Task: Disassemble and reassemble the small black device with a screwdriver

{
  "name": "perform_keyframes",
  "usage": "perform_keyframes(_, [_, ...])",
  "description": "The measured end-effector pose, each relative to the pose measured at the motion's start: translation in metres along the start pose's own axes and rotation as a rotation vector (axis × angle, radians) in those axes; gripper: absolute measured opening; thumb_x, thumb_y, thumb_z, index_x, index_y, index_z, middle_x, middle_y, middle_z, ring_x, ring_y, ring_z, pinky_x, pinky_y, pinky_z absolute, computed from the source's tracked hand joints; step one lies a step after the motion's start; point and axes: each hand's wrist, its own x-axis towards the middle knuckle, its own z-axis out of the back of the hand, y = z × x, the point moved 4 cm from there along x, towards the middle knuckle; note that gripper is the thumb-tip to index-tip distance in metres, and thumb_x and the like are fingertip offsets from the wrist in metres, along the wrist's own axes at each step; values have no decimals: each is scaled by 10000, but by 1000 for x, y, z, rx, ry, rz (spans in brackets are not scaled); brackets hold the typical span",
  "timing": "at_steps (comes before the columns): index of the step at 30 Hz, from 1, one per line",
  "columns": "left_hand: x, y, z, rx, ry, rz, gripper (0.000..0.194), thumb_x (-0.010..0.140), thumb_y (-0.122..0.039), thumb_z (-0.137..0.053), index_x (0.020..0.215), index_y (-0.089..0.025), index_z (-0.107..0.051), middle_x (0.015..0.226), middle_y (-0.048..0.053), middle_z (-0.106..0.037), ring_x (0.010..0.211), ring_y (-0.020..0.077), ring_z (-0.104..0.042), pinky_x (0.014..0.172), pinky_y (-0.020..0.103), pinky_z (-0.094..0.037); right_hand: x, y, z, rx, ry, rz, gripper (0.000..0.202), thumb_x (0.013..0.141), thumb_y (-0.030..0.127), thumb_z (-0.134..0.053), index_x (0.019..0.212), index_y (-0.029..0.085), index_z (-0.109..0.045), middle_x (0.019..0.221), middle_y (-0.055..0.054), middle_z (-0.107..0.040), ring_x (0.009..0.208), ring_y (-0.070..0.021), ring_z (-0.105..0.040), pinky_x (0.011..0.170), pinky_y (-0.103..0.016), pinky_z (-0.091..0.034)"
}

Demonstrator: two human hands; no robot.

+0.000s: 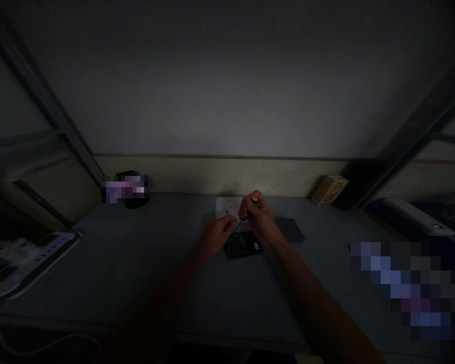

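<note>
In the dim head view, my right hand (261,218) is closed around a screwdriver (254,199) with a yellow-topped handle. Its thin shaft slants down and left toward a flat black device (242,246) lying on the table. My left hand (218,233) has its fingertips pinched together beside the lower shaft, above the device's upper left edge. What those fingers hold, if anything, is too small and dark to make out. Behind the hands lies a white sheet (222,203), with several tiny dark pieces (226,211) on it. The exact spot where the screwdriver tip rests is unclear.
A dark flat panel (291,230) lies right of my right hand. At the back stand a small carton (329,190) and a dark object with a blurred-out screen (127,189). A power strip (41,263) with cables sits on the left; another pixelated area covers the right.
</note>
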Motion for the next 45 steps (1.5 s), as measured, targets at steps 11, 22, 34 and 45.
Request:
perform_keyframes(11, [1, -1, -1, -83, -3, -25, 224, 996, -256, -510, 962, -165, -711, 762, -13, -651, 656, 124, -561, 633, 222, -353, -1, 2, -10, -65, 29, -20, 315, 939, 566, -651, 987, 261, -715, 775, -2, -595, 717, -174, -541, 661, -300, -444])
perform_keyframes(22, [1, 5, -4, -67, -56, -22, 233, 1000, -277, -512, 941, -144, -694, 720, -9, -643, 622, 124, -570, 598, 220, -344, -7, 6, -15, -91, 80, -15, 263, 908, 484, -740, 827, 259, -631, 808, 15, -650, 688, -149, -573, 659, -284, -441])
perform_keyframes(34, [1, 1, -2, -36, -13, -8, 265, 1007, -289, -493, 1041, -176, -731, 770, 2, -683, 653, 140, -583, 650, 230, -398, -4, 5, -10, -53, 17, -17, 406, 858, 567, -768, 773, 259, -518, 576, 72, -463, 537, -127, -401, 566, -273, -357])
perform_keyframes(45, [1, 1, -1, -82, -16, 15, 284, 1006, -326, -482, 962, -164, -711, 674, -30, -589, 612, 126, -543, 614, 221, -372, -4, 5, -9, 69, -4, -136, 329, 874, 535, -718, 825, 210, -728, 769, -25, -635, 699, -169, -578, 653, -305, -463])
